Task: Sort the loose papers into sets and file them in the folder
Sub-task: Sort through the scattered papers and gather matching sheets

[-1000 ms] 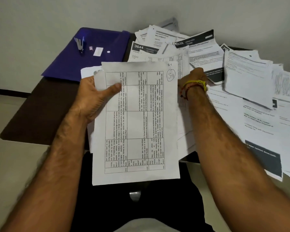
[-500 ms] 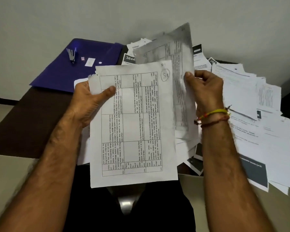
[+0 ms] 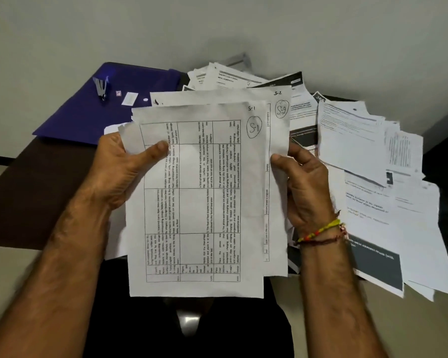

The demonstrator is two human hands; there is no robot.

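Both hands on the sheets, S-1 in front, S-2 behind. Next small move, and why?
Probably the right hand should pull the S-2 sheet away from the S-1 sheet, which the left hand grips: their marks differ, so they belong to separate sets.

Matt white paper on the sheet marked S-1 (image 3: 197, 202), faintly creased, its upper left corner crumpled and soft; the S-2 sheet (image 3: 279, 130) behind it is the same thin, dull paper; the purple folder (image 3: 88, 117) looks like smooth plastic with a slight sheen; a small metal stapler (image 3: 101, 86) on it glints; the loose papers (image 3: 359, 156) are matt, some printed with dark panels; the surface (image 3: 36, 182) is dark brown, smooth, low-gloss; woven thread bracelets (image 3: 321, 232), coarse.
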